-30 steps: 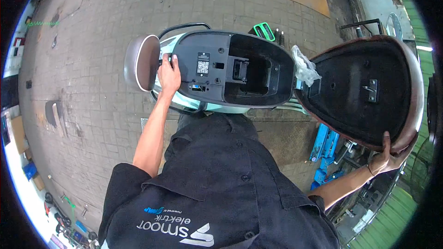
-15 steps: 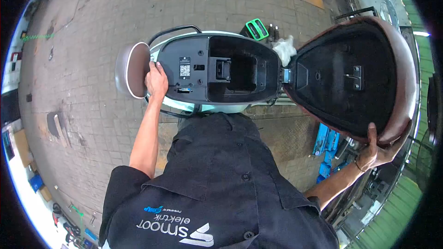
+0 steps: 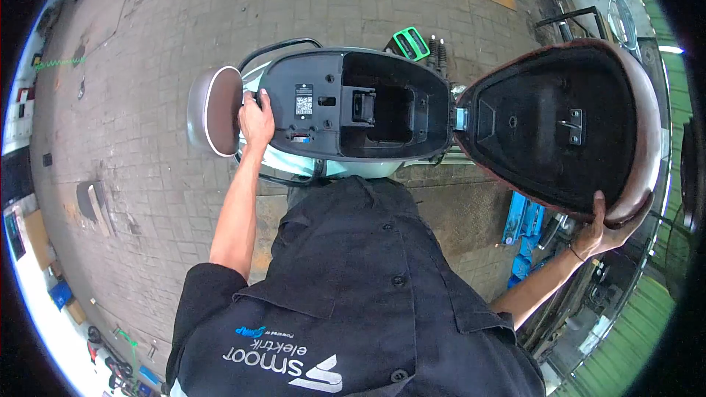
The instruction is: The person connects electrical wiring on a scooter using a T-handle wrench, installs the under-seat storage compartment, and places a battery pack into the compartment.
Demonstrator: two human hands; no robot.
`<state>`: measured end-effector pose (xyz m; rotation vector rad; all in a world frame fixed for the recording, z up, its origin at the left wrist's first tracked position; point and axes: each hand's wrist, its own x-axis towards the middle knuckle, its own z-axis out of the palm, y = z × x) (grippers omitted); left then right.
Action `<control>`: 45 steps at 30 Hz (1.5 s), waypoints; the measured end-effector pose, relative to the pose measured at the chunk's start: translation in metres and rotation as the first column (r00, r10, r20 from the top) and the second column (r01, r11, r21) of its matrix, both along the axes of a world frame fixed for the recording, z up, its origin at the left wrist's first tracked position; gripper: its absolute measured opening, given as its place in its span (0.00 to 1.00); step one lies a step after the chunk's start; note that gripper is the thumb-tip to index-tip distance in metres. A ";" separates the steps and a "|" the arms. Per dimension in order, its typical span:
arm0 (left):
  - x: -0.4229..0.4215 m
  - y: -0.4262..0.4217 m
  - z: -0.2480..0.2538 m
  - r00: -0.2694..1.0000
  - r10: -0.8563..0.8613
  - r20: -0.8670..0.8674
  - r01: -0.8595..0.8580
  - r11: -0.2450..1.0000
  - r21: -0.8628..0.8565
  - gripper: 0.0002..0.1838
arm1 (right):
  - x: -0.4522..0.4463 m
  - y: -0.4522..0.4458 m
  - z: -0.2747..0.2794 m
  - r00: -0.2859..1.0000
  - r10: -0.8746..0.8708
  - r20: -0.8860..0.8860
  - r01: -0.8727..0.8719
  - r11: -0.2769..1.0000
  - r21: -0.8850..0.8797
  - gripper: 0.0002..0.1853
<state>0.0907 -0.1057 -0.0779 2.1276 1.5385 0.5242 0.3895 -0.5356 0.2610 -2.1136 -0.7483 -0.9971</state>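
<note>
A pale green scooter (image 3: 360,169) stands across the view, its black storage compartment (image 3: 393,114) uncovered. The brown seat (image 3: 647,125) is swung open on its hinge (image 3: 461,118) at the right, black underside and metal latch loop (image 3: 576,127) showing. My right hand (image 3: 599,234) grips the seat's lower right rim, thumb on the underside and fingers around the outside. At the scooter's rear, my left hand (image 3: 256,123) is closed over the body edge beside the brown backrest (image 3: 215,112); some of its fingertips are hidden. A QR label (image 3: 304,100) lies right of that hand.
Beyond the scooter are a green and black object (image 3: 410,44) and two dark springs (image 3: 437,53) on the paved floor. Blue metal equipment (image 3: 522,231) stands below the seat. A cluttered rack (image 3: 603,287) runs along the right, and a flat board (image 3: 95,206) lies far left.
The scooter and raised seat have shifted left in view since the first frame. The crumpled clear plastic by the hinge has dropped mostly out of sight. Both hands keep their holds.
</note>
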 end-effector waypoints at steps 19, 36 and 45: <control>-0.012 -0.014 0.003 0.959 -0.220 -0.180 0.199 0.971 -0.129 0.28 | 0.012 -0.004 -0.061 0.990 -0.007 -0.137 0.001 0.999 -0.041 0.55; 0.038 -0.032 -0.061 0.817 -0.454 -0.355 0.364 0.884 -0.292 0.73 | 0.035 -0.040 -0.085 0.955 -0.164 -0.249 0.160 0.986 -0.035 0.58; 0.046 -0.026 -0.058 0.833 -0.424 -0.355 0.275 0.874 -0.400 0.70 | 0.080 -0.061 -0.101 0.896 -0.305 -0.322 0.314 0.949 -0.024 0.54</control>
